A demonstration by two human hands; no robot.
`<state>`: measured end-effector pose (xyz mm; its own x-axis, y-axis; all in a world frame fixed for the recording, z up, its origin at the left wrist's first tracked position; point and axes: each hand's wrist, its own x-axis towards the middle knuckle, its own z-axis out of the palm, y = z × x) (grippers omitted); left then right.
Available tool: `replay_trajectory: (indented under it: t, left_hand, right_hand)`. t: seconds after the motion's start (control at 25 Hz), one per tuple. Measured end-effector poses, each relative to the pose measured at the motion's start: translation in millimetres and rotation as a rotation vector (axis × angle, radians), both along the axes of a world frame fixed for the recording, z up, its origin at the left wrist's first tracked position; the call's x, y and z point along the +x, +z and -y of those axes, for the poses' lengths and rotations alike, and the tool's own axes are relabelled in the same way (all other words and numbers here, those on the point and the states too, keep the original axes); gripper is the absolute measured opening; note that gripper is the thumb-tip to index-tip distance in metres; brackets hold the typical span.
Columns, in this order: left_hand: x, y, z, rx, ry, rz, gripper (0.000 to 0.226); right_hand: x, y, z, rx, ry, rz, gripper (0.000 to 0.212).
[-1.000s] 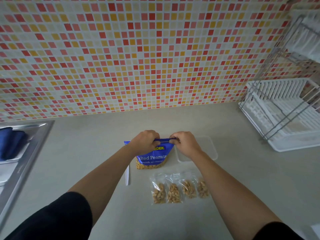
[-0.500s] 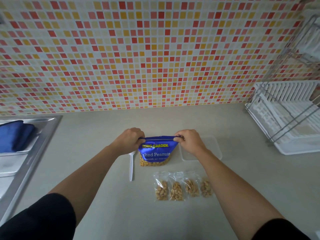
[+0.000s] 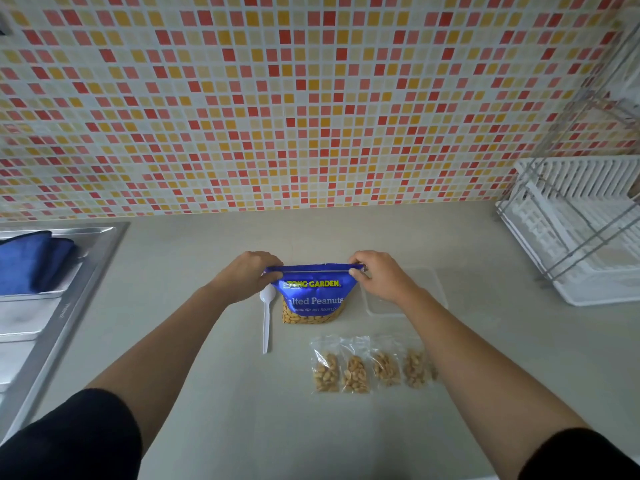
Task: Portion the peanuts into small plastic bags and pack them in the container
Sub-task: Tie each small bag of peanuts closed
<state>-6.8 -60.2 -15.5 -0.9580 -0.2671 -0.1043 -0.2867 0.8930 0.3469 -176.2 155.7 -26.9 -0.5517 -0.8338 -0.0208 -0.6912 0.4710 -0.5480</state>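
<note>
My left hand [image 3: 249,276] and right hand [image 3: 381,277] pinch, fingers clenched, the top corners of the peanut pouch [image 3: 313,296], upright just left of the container [image 3: 427,289]. Soft, bottom-heavy, probably slick film; I judge the stiffer seal strip the safest hold.

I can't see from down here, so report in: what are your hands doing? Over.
Left hand and right hand pinch the peanut bag at its top. Four small filled bags in front, container holds none. Spoon beside, not blocking.

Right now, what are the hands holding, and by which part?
Both hands pinch the peanut bag at its top edge: left hand at one corner, right hand at the other.
</note>
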Motion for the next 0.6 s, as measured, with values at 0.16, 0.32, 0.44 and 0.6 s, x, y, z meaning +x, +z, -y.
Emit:
replay_trajectory:
  t: [0.16, 0.32, 0.44, 0.6]
  left_hand:
    - [6, -3, -4, 0.054, 0.078, -0.035, 0.032]
    - [36, -15, -47, 0.096, 0.219, -0.563, 0.032]
    - [63, -51, -94, 0.24, 0.199, -0.541, 0.03]
    - [54, -94, -118, 0.291, 0.297, -0.217, 0.028]
  right_hand:
    - [2, -1, 0, -0.02, -0.024, 0.023, 0.021]
    - [27, -4, -20, -0.171, -0.018, -0.188, 0.031]
    - [62, -28, -46, -0.279, 0.012, -0.112, 0.028]
    - [83, -76, -47, 0.079, 0.108, -0.034, 0.031]
